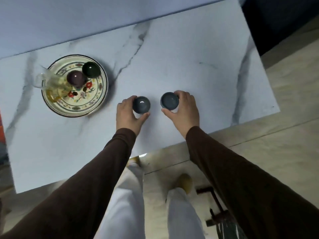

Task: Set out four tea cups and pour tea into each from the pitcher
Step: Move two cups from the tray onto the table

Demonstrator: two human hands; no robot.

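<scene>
Grey-veined marble counter (172, 57), and the person is setting out two dark cups side by side on it. The left hand (126, 114) is pinching the blue-grey tea cup (141, 104) between thumb and fingers; the right hand (184, 109) is pinching its twin (169, 101) the same way. Well off to the left of both hands, the floral plate (96, 104) is holding a purple cup (75, 78), a dark green cup (91, 69) and the glass pitcher (50, 81). Setting-out looks half done; next, I'd judge, both hands let go and fetch those two.
</scene>
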